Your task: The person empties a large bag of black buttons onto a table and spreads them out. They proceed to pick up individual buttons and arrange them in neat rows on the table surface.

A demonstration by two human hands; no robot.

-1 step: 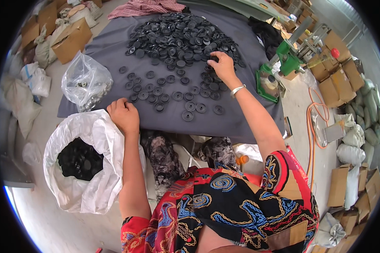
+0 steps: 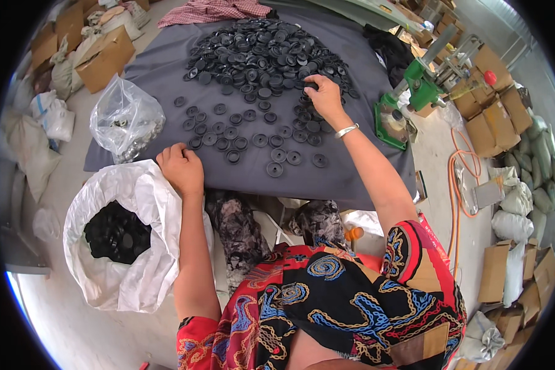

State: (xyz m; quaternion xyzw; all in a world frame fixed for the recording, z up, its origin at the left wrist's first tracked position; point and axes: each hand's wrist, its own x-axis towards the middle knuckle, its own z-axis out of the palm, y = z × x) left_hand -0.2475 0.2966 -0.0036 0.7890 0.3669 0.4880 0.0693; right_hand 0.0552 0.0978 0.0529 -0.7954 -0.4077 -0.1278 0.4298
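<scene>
A heap of black round plastic caps [image 2: 259, 52] covers the far middle of the table. Several loose caps [image 2: 230, 133] lie spread out nearer to me. My right hand [image 2: 325, 97] is at the heap's right side, thumb and fingers pinched on a black cap [image 2: 308, 85]. At the table's near left edge rests my left hand [image 2: 182, 168], its fingers curled in; whatever they may hold is hidden. Just beside that hand and wrist stands an open white woven sack [image 2: 160, 246], with black pieces [image 2: 118, 233] inside.
A clear plastic bag of small shiny metal parts [image 2: 129, 120] sits on the grey cloth [image 2: 351, 176] at left. To the right stands a green hand press [image 2: 407, 98]. An orange hose [image 2: 453, 179], cartons [image 2: 493, 120] and sacks lie on the floor.
</scene>
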